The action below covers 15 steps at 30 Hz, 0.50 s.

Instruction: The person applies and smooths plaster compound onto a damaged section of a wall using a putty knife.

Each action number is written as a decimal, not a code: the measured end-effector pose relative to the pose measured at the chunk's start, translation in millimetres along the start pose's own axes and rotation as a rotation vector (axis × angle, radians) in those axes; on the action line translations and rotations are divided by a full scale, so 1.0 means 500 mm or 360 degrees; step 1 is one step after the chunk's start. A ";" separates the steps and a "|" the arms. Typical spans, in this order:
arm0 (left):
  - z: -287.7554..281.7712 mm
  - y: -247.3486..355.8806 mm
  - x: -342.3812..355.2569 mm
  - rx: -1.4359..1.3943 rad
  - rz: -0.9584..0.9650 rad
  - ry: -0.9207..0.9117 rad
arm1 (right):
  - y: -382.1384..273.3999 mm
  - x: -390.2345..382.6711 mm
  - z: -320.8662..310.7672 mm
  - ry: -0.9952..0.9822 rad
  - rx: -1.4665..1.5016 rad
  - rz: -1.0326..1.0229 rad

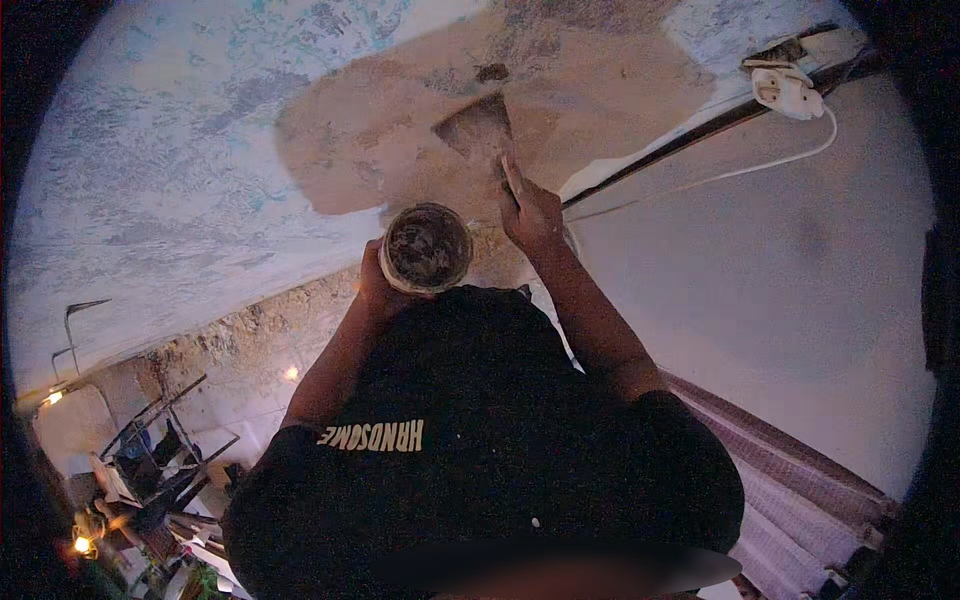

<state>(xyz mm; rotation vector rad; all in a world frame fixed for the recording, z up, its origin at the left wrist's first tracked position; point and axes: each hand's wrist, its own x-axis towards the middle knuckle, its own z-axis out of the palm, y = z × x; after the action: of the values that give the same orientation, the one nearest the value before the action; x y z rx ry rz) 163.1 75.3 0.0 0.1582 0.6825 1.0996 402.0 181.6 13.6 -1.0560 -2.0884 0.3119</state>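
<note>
A round container [425,249] with grey-brown material inside is in my left hand [376,280], held at my front. My right hand [532,212] grips the handle of a wide scraper [474,128], whose flat blade lies against a brown patch [350,140] on the mottled white and blue wall [170,130]. Whether the blade touches the surface or hovers just off it, I cannot tell. A small dark spot shows just above the blade.
A white socket block [785,92] with a cable sits on a dark strip at upper right, beside a plain pale surface [740,280]. Cluttered metal frames [150,440] and small lights lie at lower left. A pinkish fabric [800,500] is at lower right.
</note>
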 end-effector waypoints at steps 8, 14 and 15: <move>-0.067 -0.020 0.003 0.1780 0.0500 -0.0124 | -0.047 -0.055 -0.006 0.0143 0.1160 0.0546; -0.077 0.024 0.024 0.1495 0.0351 0.0108 | -0.083 -0.081 -0.088 -0.0249 0.1510 0.0945; -0.062 0.039 0.019 0.1870 0.0465 0.0078 | -0.100 -0.082 -0.100 -0.0268 0.1518 0.0956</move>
<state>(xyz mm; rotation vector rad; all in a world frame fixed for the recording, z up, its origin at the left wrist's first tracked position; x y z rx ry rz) 132.9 86.2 -19.9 1.2659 1.3143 0.8481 423.9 113.1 51.9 -1.0069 -1.3772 1.5465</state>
